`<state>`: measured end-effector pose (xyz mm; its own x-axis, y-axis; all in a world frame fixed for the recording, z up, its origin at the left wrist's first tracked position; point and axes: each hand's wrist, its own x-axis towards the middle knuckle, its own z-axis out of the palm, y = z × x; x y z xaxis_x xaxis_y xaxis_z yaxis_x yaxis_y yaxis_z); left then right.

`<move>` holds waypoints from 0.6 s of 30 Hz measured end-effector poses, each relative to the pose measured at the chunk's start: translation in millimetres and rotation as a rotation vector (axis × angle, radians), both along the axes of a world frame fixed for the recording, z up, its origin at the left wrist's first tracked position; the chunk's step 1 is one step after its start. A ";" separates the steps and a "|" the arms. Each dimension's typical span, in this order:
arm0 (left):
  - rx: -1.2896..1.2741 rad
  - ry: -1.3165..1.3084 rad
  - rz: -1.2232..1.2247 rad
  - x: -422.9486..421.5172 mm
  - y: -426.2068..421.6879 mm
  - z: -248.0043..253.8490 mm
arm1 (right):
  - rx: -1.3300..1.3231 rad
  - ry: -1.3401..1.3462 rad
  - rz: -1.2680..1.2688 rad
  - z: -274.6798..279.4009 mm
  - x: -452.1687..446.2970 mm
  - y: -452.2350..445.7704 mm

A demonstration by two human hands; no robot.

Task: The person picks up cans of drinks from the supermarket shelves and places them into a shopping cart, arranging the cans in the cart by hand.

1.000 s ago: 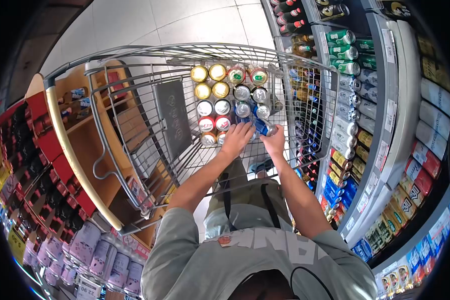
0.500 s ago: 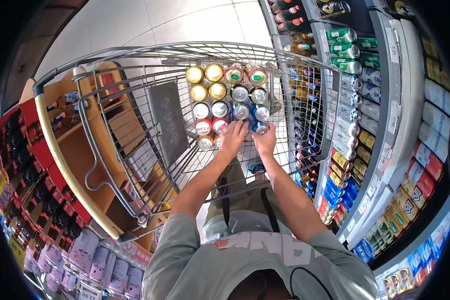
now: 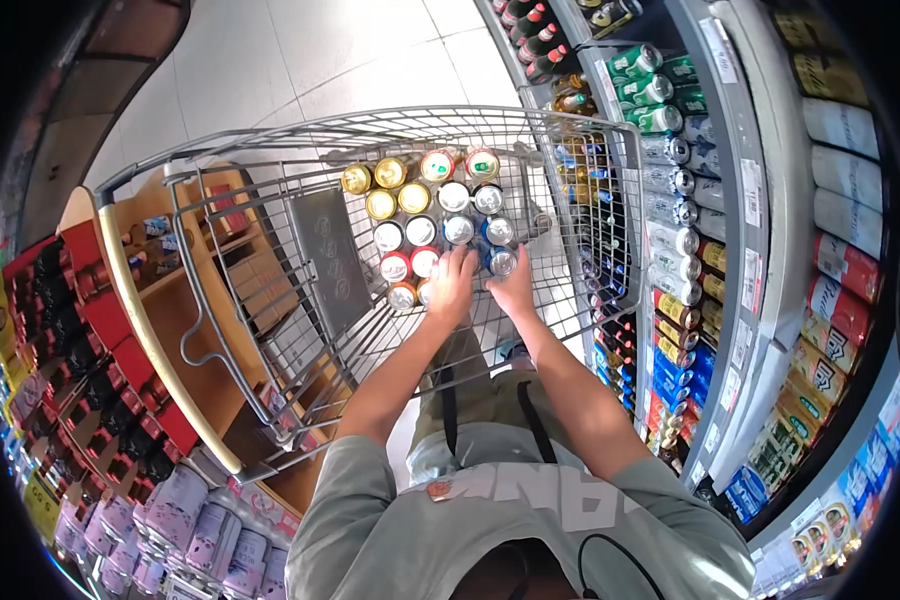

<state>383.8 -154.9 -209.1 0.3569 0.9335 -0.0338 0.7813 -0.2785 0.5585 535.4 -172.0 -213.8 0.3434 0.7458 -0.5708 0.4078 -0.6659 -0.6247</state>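
Note:
Several drink cans stand upright in rows inside the wire shopping cart, among them gold-topped cans, red-rimmed cans and silver-topped cans. At the near right corner of the group, my right hand has its thumb and fingers around a blue can. My left hand lies with fingers stretched out over the near row, beside a red can, touching the cans there. It partly covers a can at the near edge.
Shelves of green cans and other drinks line the right side. On the left is a wooden display stand with red-and-black packs by it. Purple-wrapped packs sit at the lower left. A dark child-seat panel hangs in the cart.
The view has shifted, so the cart and cans appear lower and a little further left. Both hands stay at the near cans; the right-hand fingers have moved slightly around the blue can.

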 end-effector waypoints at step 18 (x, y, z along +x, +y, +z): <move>0.242 -1.636 -0.561 74.9 -31.7 526.7 | 0.496 -0.008 -0.206 175.7 179.0 -203.5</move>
